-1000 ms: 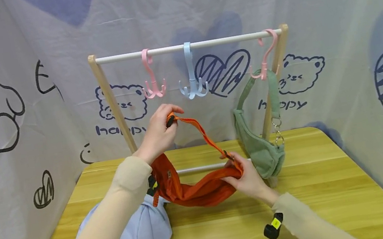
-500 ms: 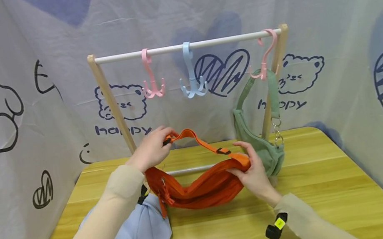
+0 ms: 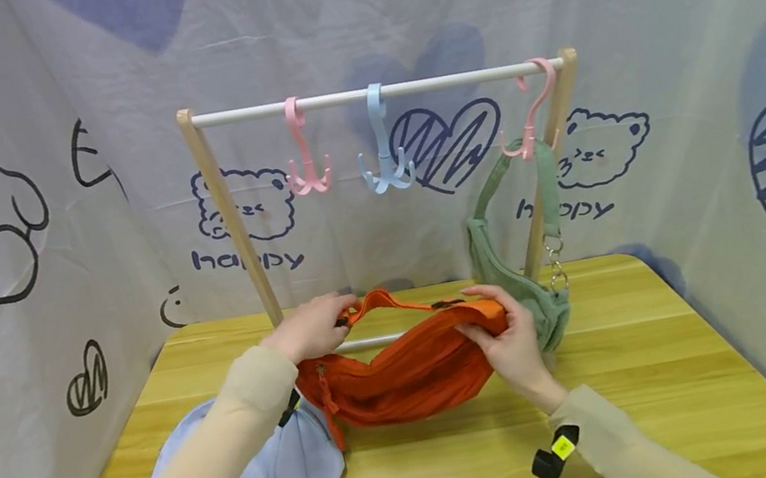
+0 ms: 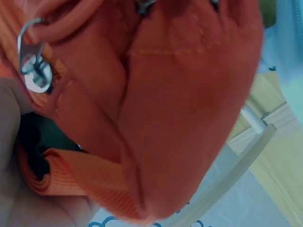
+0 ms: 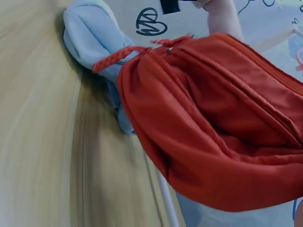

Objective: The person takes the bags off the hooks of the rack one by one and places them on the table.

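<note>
Both hands hold an orange-red waist bag in front of the rack. My left hand grips its strap near a black buckle at the left end, as the left wrist view also shows from below. At the other end my right hand pinches the bag's upper corner between thumb and fingers. The strap arches loosely over the bag. In the right wrist view the bag's body fills much of the frame, with zips and braided pulls. A light blue bag lies on the table under my left forearm.
A rack with a white bar and wooden posts stands behind. Pink hooks and a blue hook hang from it. A green bag hangs from the right pink hook. The table is wooden.
My left hand has come down and slightly left with the strap, which now arches low over the bag. The right hand has moved slightly right, and the bag is spread wider.
</note>
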The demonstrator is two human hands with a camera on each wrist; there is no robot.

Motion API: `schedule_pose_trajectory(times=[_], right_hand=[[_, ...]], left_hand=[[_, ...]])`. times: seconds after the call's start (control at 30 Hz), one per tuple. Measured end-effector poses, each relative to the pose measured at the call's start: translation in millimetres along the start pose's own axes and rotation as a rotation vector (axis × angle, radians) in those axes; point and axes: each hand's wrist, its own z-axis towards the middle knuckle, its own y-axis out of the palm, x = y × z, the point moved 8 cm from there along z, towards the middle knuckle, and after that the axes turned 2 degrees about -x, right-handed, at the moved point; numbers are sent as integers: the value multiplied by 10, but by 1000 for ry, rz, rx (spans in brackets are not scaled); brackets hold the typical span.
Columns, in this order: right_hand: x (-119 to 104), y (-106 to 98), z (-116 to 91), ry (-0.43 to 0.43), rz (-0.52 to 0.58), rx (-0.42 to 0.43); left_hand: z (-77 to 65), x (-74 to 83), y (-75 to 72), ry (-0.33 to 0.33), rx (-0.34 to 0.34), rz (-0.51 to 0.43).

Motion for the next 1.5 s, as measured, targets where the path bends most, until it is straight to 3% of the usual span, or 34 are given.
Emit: schedule_pose_trajectory(times=[0.2,0.47,0.67,0.97,1.27,1.5], right_hand=[[-36,-42,34,4,14,50],[-52,-51,31,-12,2,77],[-56,-52,25,-16,-8,98],[-97,-93,45,-36,-22,171],[-84,-118,48,-6,8,211],[-75,-98,57,17,22,207]], left_hand=[[-31,-10,136,-11,-102,-64],[-112,50,200,27,-118,-219],[-123,139,239,20,-24,-225],[-147,241,285,52,95,-101],[-211,189,337,47,240,-22],[-232,154,429,58,228,-54]])
